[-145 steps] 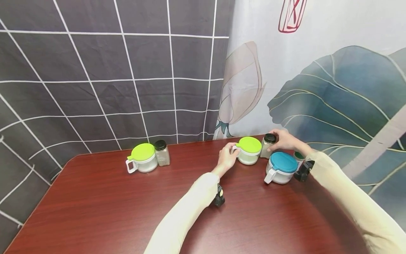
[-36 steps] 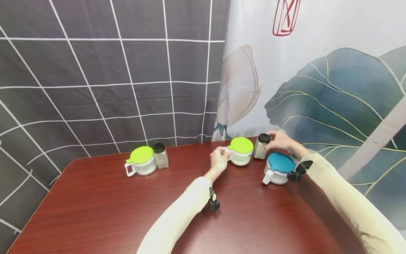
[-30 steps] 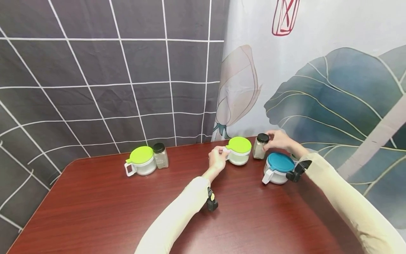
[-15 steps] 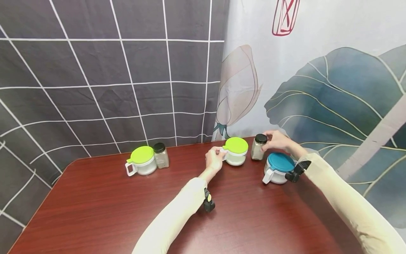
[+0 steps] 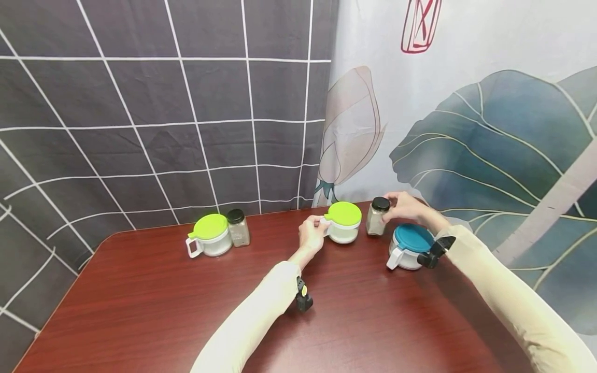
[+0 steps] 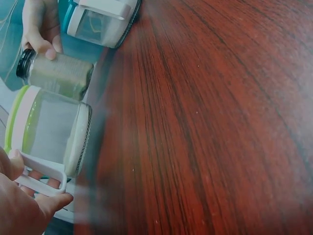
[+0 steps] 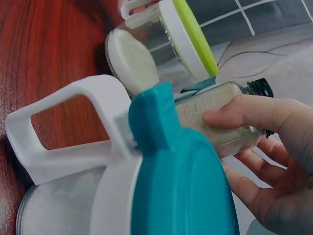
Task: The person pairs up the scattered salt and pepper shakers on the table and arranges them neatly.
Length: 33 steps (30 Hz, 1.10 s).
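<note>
On the table [image 5: 364, 321], a first green-lidded pot [image 5: 211, 237] adjoins a first jar [image 5: 239, 230]; rightward, the left hand [image 5: 310, 235] grips the handle [image 6: 45, 166] of a second green-lidded pot [image 5: 344, 224] — beside a second jar [image 5: 375, 220] pinched by the right hand [image 5: 403, 207] — with a blue-lidded pot [image 5: 412, 242] rightmost.

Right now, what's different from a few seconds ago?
The green-lidded pot in the left hand moved left, and so did the jar in the right hand; a small gap now shows between them. Both hands still hold on. The blue-lidded pot, far-left pot and far-left jar stayed put.
</note>
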### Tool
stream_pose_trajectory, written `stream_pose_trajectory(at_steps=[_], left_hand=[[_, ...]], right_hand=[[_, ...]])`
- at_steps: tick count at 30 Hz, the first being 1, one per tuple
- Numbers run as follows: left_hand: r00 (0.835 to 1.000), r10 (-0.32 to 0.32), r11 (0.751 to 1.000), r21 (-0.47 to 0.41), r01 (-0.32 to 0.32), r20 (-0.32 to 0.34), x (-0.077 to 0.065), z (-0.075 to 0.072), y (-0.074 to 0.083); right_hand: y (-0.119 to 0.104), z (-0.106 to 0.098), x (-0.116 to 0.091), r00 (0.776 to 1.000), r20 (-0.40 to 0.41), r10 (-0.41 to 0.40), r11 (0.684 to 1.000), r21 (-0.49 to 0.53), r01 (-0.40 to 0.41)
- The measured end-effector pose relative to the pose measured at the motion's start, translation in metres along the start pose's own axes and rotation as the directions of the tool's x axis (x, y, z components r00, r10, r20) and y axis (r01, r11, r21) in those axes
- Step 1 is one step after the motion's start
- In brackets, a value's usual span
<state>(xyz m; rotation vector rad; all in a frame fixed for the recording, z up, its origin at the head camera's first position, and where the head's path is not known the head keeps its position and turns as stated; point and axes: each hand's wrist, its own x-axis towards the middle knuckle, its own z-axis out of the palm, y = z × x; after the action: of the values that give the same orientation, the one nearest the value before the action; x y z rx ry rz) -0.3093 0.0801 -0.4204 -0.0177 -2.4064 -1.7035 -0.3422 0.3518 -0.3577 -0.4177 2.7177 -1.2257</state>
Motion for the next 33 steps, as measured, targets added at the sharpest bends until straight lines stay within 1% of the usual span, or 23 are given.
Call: stream_pose_trajectory(at_steps=[8,17,25,30,33], left_hand=[[1.0,0.002,1.0,0.021,-0.002,-0.015,0.0,-0.009,-0.001],[1.0,-0.018,0.999,0.028,0.019,-0.019,-0.001,-0.017,-0.003],[0.998,-0.033,0.999,0.015,0.034,-0.053,-0.001,-0.026,-0.007],[0.997,-0.038,0.999,0.034,0.04,-0.066,-0.002,-0.031,-0.009],[0.996,-0.042,0.999,0.02,0.043,-0.083,-0.004,-0.033,-0.008]], right_hand=[[-0.007,0.002,0.002,1.0,0.007,-0.01,1.0,-0.007,0.01],[-0.014,0.007,0.004,0.999,0.012,-0.038,0.999,-0.008,0.038],[-0.018,0.013,0.007,0.999,0.023,-0.045,0.998,-0.031,0.046],[-0.022,0.017,0.011,0.999,0.02,-0.041,0.999,-0.017,0.041],[-0.023,0.019,0.012,0.999,0.024,-0.042,0.999,-0.008,0.042]])
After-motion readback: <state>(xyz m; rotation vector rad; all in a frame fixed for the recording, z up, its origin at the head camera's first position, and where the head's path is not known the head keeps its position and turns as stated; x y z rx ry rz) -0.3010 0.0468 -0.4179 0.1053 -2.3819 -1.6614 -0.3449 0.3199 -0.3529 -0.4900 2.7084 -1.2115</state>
